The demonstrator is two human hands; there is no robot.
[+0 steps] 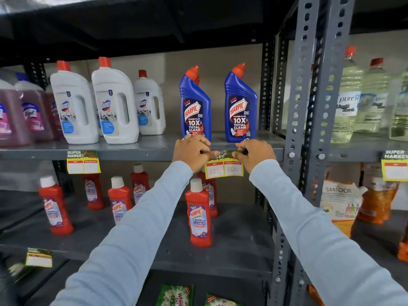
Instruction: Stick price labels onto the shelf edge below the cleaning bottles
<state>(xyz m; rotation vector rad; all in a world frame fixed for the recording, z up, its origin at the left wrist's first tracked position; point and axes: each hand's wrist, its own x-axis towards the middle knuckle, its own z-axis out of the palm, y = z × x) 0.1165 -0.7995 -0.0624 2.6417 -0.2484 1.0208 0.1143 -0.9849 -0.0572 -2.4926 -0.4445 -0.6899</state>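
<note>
A yellow paper price label with a green top and two white boxes (224,167) is seen in the middle of the frame. It is held flat against the front edge of the grey metal shelf (136,153), just below the two blue Harpic bottles with red caps (195,107). The numbers 120 and 100 are written in its boxes.

The left hand (192,152) is pressed on the label's top left corner, with the fingers curled and the thumb laid on the green strip. The right hand (254,153) is pressed on the top right corner in the same way. Both hands are nearly closed, and the label's top edge is pinned under them. A ring is worn on each hand. Light blue sleeves are seen on both arms.

To the left of the frame, a second yellow price label (83,162) is already stuck on the same shelf edge, below the white Domex bottles with red caps (114,107). Pink bottles (33,113) stand at the far left. Red Harpic bathroom cleaner bottles with white caps (198,214) stand on the shelf below. At the right edge of the frame, another label (395,166) hangs under clear bottles of pale liquid (346,100).
</note>
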